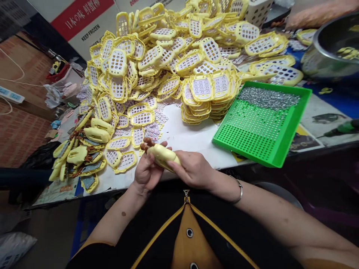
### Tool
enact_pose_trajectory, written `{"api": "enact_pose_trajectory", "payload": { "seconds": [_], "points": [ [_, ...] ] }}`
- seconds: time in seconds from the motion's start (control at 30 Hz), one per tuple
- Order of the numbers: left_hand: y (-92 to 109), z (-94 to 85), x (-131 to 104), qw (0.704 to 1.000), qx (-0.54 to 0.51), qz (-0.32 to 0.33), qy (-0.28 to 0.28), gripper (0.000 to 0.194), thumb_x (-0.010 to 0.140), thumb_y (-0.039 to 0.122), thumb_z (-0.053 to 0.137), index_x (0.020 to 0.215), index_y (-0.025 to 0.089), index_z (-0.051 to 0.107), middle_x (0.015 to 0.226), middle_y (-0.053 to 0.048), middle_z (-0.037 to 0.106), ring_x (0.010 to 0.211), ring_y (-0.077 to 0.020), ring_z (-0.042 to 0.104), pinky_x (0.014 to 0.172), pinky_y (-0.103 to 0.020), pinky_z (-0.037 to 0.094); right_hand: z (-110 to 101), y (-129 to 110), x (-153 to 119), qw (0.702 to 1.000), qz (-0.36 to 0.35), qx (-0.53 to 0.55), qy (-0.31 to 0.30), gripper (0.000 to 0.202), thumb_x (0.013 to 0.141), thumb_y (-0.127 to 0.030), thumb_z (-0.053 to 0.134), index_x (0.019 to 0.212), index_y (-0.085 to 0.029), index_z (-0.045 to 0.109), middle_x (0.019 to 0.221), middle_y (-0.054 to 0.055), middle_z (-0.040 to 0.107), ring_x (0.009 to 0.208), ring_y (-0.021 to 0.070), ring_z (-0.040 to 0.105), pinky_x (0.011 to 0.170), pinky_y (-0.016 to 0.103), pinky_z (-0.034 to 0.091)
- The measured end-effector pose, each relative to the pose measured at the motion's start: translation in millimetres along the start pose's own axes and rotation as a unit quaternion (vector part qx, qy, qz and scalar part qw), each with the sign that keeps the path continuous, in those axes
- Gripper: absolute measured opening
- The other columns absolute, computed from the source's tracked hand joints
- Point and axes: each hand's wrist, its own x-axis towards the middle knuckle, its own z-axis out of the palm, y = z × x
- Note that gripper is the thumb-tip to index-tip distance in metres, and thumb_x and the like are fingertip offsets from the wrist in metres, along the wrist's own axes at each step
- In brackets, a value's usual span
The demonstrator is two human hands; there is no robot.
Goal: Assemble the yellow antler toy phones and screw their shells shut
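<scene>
Near the table's front edge, my left hand and my right hand both grip one yellow plastic toy with a brown knobbed part at its left end. The left fingers wrap its brown end, while the right thumb and fingers pinch the other end. Beyond the hands lie loose yellow frames with white perforated inserts. To the left, closed yellow toys with brown parts form a pile. A neat stack of yellow frames stands behind the right hand.
A green perforated tray holding small metal screws stands at the right. Behind it are a steel bowl and, at the right edge, a green-and-black tool. A large heap of yellow frames covers the back. A power strip is far left.
</scene>
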Motion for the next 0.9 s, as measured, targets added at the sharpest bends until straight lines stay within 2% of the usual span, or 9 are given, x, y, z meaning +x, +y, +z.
{"api": "enact_pose_trajectory", "payload": {
  "seconds": [0.17, 0.27, 0.4, 0.5, 0.57, 0.67, 0.77, 0.83, 0.9],
  "points": [
    [5, -6.8, -1, 0.977, 0.168, 0.122, 0.034, 0.035, 0.061, 0.032, 0.084, 0.091, 0.021, 0.069, 0.093, -0.001, 0.073, 0.088, -0.0161, 0.066, 0.085, -0.028, 0.051, -2, 13, 0, 0.976, 0.121, 0.182, -0.006, 0.036, 0.093, -0.043, 0.047, 0.114, -0.016, 0.055, 0.1, 0.012, 0.068, 0.08, 0.0174, 0.066, 0.068, 0.03, 0.053],
    [14, -4.1, -6, 0.908, 0.382, 0.172, -0.007, 0.03, 0.067, 0.026, 0.078, 0.095, 0.018, 0.07, 0.096, -0.006, 0.073, 0.088, -0.0205, 0.066, 0.083, -0.032, 0.051, -8, 15, 1, 0.966, 0.122, 0.221, 0.055, 0.057, 0.083, -0.044, 0.063, 0.132, -0.021, 0.043, 0.122, 0.015, 0.06, 0.101, 0.0217, 0.063, 0.086, 0.04, 0.053],
    [16, 6.3, -11, 0.785, 0.559, 0.255, -0.078, 0.029, 0.075, 0.019, 0.069, 0.103, 0.021, 0.069, 0.099, -0.006, 0.073, 0.088, -0.0218, 0.067, 0.081, -0.032, 0.05, -10, 13, 6, 0.967, 0.125, 0.218, 0.048, 0.027, 0.079, -0.037, 0.069, 0.097, -0.019, 0.061, 0.085, 0.004, 0.066, 0.077, 0.0157, 0.062, 0.072, 0.031, 0.052],
    [12, 12.7, -9, 0.732, 0.605, 0.3, -0.086, 0.032, 0.077, 0.016, 0.064, 0.108, 0.022, 0.068, 0.101, -0.007, 0.073, 0.089, -0.0223, 0.067, 0.081, -0.033, 0.05, -5, 15, 8, 0.958, 0.144, 0.227, 0.103, 0.017, 0.079, -0.033, 0.068, 0.078, -0.019, 0.059, 0.067, -0.003, 0.056, 0.064, 0.0111, 0.054, 0.062, 0.026, 0.047],
    [10, 14.4, -5, 0.72, 0.616, 0.308, -0.089, 0.032, 0.076, 0.016, 0.063, 0.108, 0.02, 0.068, 0.1, -0.008, 0.073, 0.088, -0.0228, 0.067, 0.08, -0.033, 0.05, -2, 18, 10, 0.952, 0.149, 0.233, 0.131, 0.019, 0.076, -0.033, 0.07, 0.073, -0.019, 0.056, 0.064, -0.005, 0.052, 0.06, 0.0098, 0.05, 0.059, 0.024, 0.044],
    [7, 12.2, -1, 0.742, 0.598, 0.288, -0.096, 0.031, 0.078, 0.02, 0.065, 0.109, 0.02, 0.067, 0.1, -0.007, 0.073, 0.088, -0.0219, 0.067, 0.079, -0.032, 0.05, -6, 24, 11, 0.95, 0.166, 0.252, 0.082, 0.025, 0.074, -0.039, 0.071, 0.071, -0.019, 0.057, 0.06, -0.005, 0.052, 0.056, 0.0095, 0.049, 0.056, 0.024, 0.044],
    [3, 8.5, 0, 0.769, 0.576, 0.262, -0.093, 0.032, 0.08, 0.023, 0.064, 0.112, 0.023, 0.065, 0.105, -0.006, 0.072, 0.091, -0.0211, 0.066, 0.081, -0.032, 0.049, -18, 30, 9, 0.963, 0.163, 0.2, 0.076, 0.032, 0.074, -0.045, 0.072, 0.09, -0.019, 0.061, 0.082, 0.003, 0.065, 0.069, 0.0148, 0.059, 0.066, 0.031, 0.051],
    [0, 8.5, -1, 0.754, 0.593, 0.259, -0.113, 0.035, 0.081, 0.02, 0.061, 0.116, 0.023, 0.063, 0.109, -0.006, 0.071, 0.095, -0.0217, 0.066, 0.084, -0.032, 0.049, -26, 30, 5, 0.979, 0.116, 0.13, 0.101, 0.05, 0.073, -0.046, 0.073, 0.111, -0.019, 0.056, 0.108, 0.011, 0.064, 0.09, 0.0211, 0.062, 0.077, 0.038, 0.053],
    [-4, 11.6, -1, 0.714, 0.631, 0.267, -0.144, 0.04, 0.079, 0.014, 0.057, 0.117, 0.022, 0.062, 0.11, -0.007, 0.071, 0.096, -0.0228, 0.066, 0.084, -0.033, 0.049, -31, 29, 2, 0.991, 0.064, 0.091, 0.074, 0.05, 0.076, -0.043, 0.072, 0.116, -0.019, 0.052, 0.11, 0.013, 0.063, 0.093, 0.0216, 0.061, 0.078, 0.037, 0.052]
  ]
}}
